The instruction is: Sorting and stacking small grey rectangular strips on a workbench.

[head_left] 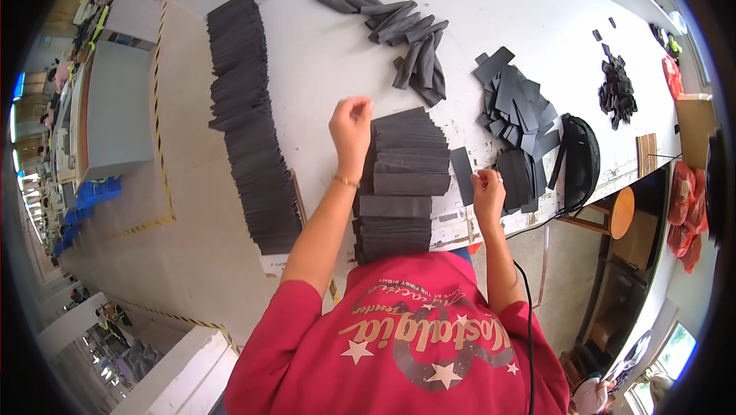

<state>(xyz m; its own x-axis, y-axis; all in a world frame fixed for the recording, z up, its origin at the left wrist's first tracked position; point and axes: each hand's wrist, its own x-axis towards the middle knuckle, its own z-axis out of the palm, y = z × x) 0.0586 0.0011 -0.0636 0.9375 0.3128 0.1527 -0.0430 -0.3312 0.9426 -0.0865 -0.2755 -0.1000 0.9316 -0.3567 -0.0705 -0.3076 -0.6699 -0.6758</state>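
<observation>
My left hand hovers at the upper left corner of an overlapping row of black folded fabric pieces, its fingers curled together with nothing showing in them. Between thumb and fingers, my right hand pinches a flat dark grey rectangular piece. That piece lies just right of the fabric row. Close to my right hand is a neat stack of similar rectangular pieces. Beyond it spreads a loose heap of such rectangles.
A long row of overlapping black pieces runs down the table's left side. Rolled dark fabric strips lie at the back of the white table. To the right are a black mesh pouch, small black pieces and a round wooden stool.
</observation>
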